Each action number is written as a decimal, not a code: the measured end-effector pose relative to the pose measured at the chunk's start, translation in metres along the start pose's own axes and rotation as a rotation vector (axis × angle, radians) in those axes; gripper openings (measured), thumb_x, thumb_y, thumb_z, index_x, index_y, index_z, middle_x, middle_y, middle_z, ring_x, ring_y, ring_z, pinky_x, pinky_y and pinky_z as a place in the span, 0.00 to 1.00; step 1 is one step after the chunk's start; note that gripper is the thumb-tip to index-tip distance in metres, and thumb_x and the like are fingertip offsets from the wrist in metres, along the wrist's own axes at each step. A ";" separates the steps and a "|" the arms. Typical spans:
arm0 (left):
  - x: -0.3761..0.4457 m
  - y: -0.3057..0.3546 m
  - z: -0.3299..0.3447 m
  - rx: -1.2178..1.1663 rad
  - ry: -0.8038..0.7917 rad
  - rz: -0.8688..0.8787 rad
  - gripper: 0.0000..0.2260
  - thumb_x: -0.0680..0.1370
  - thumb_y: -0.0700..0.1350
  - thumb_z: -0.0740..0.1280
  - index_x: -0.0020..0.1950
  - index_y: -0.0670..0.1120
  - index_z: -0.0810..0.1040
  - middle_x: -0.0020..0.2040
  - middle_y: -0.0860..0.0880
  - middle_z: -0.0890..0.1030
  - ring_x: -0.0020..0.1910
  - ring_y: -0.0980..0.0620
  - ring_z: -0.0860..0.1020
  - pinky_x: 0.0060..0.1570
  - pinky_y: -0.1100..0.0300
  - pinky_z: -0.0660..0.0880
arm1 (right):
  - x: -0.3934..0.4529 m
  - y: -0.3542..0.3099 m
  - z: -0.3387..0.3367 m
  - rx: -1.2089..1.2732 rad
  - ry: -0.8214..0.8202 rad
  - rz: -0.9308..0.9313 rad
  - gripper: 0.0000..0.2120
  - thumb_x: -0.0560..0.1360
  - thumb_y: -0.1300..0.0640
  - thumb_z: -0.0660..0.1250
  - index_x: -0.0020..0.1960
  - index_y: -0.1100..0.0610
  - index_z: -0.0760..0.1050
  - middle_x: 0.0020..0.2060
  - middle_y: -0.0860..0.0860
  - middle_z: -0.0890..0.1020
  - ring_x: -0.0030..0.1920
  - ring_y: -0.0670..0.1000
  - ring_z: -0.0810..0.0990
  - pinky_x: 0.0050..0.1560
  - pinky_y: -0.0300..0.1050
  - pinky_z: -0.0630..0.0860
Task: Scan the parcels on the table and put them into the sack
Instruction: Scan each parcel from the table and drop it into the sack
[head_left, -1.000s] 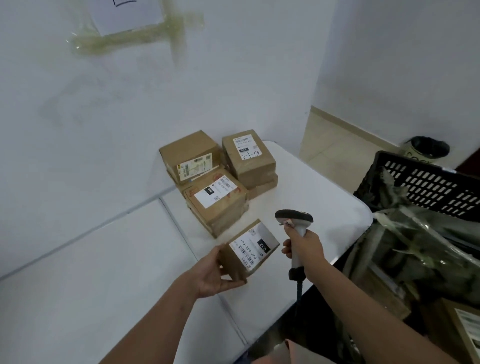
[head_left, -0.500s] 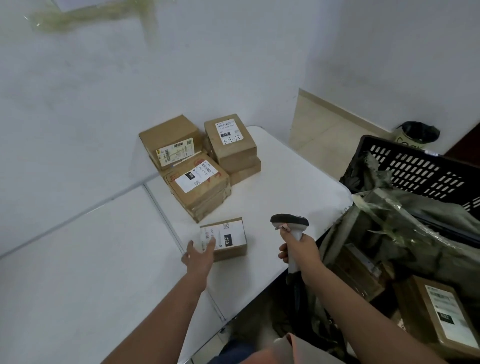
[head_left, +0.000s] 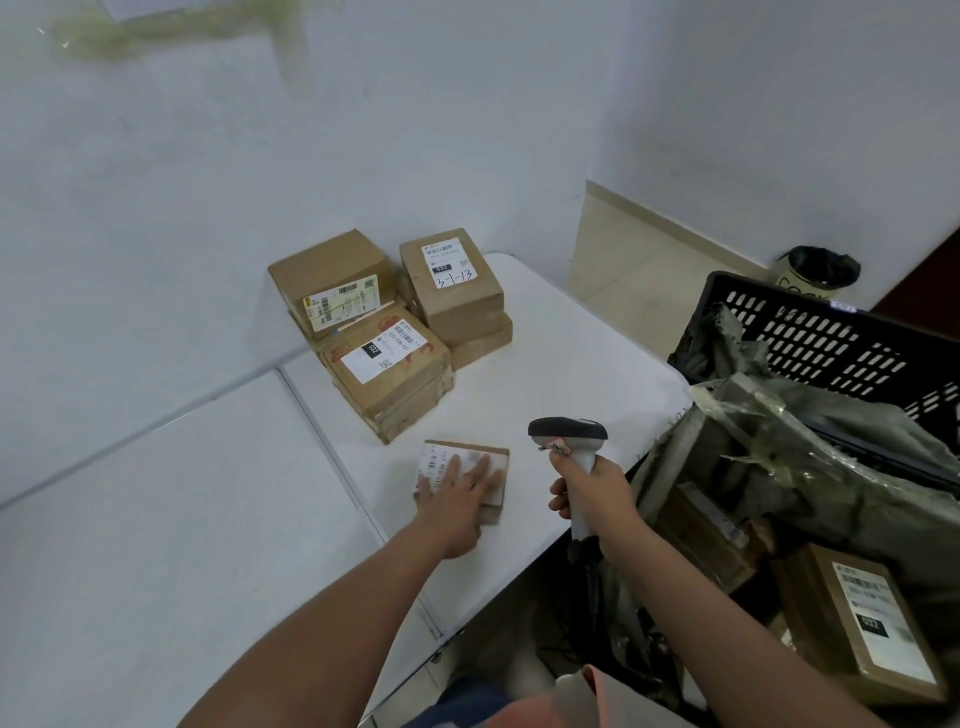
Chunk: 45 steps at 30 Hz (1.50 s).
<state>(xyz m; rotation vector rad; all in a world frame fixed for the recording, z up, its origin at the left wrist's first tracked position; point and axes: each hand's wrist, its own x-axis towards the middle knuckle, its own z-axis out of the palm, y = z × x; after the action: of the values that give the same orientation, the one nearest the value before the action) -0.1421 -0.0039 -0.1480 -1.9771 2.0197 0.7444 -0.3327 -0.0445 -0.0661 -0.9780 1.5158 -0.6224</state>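
Under left hand (head_left: 457, 499), seemingly flat: parcel (head_left: 496, 457)

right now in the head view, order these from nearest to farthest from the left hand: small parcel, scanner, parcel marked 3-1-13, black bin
1. small parcel, under the left hand.
2. scanner, just right, gripped by the right hand.
3. parcel marked 3-1-13, atop the far stack.
4. black bin, on the floor, far right.

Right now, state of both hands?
Left hand: open, fingers flat on the small parcel on the table.
Right hand: closed round the scanner handle.
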 end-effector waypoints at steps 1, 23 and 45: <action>-0.001 -0.002 -0.001 0.020 -0.013 0.088 0.35 0.80 0.41 0.61 0.80 0.61 0.47 0.80 0.58 0.40 0.79 0.45 0.36 0.73 0.32 0.40 | 0.000 -0.002 0.001 -0.009 -0.005 -0.006 0.13 0.77 0.51 0.69 0.47 0.62 0.77 0.32 0.55 0.81 0.30 0.52 0.81 0.34 0.45 0.76; -0.028 0.009 0.016 -0.169 0.259 0.060 0.33 0.79 0.30 0.59 0.79 0.55 0.58 0.80 0.57 0.56 0.79 0.54 0.52 0.69 0.50 0.71 | -0.018 -0.053 0.025 -0.357 -0.150 -0.119 0.16 0.77 0.48 0.67 0.43 0.61 0.77 0.32 0.54 0.83 0.27 0.49 0.81 0.32 0.41 0.78; -0.027 0.008 0.015 -0.243 0.240 0.040 0.31 0.79 0.31 0.59 0.78 0.55 0.61 0.80 0.51 0.58 0.76 0.47 0.63 0.66 0.50 0.73 | -0.021 -0.082 0.028 -0.433 -0.183 -0.107 0.18 0.77 0.47 0.67 0.42 0.62 0.75 0.31 0.55 0.82 0.28 0.53 0.82 0.37 0.46 0.81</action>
<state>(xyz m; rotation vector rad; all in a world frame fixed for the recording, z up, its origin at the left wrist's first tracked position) -0.1512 0.0268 -0.1460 -2.2632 2.1983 0.8315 -0.2867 -0.0649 0.0072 -1.4130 1.4692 -0.2700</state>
